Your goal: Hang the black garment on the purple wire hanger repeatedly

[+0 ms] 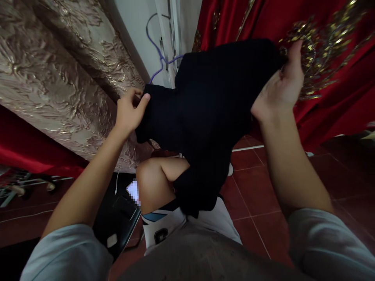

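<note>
Holding a soft black ribbed garment (216, 109) spread above my bare knee (152, 179), I pinch 1 edge in my left hand (129, 111) and clamp the other in my right hand (283, 88). Behind it hang a purple wire hanger (159, 54), stiff embossed beige brocade (58, 70) and glossy red gold-trimmed cloth (336, 89).

Red embroidered fabric (336, 89) is hanging on the right; beige brocade cloth (58, 78) is draping on the left; a phone (133, 191) is lying on a black chair (117, 218).
</note>
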`<action>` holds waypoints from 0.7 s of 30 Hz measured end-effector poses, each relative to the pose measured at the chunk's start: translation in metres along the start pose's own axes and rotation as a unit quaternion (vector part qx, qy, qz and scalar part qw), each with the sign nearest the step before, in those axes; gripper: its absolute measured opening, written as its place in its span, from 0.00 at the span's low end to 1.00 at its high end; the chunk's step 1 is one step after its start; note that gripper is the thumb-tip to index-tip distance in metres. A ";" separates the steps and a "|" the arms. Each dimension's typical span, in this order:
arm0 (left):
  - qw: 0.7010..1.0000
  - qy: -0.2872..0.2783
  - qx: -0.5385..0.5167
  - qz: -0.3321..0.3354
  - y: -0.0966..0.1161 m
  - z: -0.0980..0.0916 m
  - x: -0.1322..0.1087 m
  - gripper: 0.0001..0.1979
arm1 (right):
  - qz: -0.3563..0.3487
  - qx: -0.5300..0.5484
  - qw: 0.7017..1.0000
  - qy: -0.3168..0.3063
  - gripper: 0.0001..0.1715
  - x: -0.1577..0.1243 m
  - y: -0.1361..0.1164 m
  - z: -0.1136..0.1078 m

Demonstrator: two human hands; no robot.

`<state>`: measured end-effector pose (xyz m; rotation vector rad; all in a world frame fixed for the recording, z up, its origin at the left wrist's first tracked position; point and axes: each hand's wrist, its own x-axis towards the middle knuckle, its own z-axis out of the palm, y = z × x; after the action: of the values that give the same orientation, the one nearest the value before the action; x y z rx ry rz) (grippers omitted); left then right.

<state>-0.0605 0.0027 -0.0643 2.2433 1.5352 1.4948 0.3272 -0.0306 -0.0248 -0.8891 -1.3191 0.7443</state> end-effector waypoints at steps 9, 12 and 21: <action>0.995 -0.039 -0.094 -0.019 -0.004 0.012 -0.007 0.16 | 0.062 -0.050 0.935 -0.346 0.33 -0.043 0.032 0.049; 0.986 -0.089 -0.136 0.034 0.033 0.003 -0.031 0.18 | -0.050 -0.207 0.927 -0.308 0.31 -0.060 0.073 0.063; 0.906 -0.231 -0.353 -0.025 0.105 0.015 -0.059 0.25 | -0.292 -0.282 0.891 -0.203 0.54 -0.079 0.091 0.089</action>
<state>0.0207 -0.0874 -0.0594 1.8907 0.7382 1.1243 0.2323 -0.0446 -0.1405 -0.7268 -2.1147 0.0506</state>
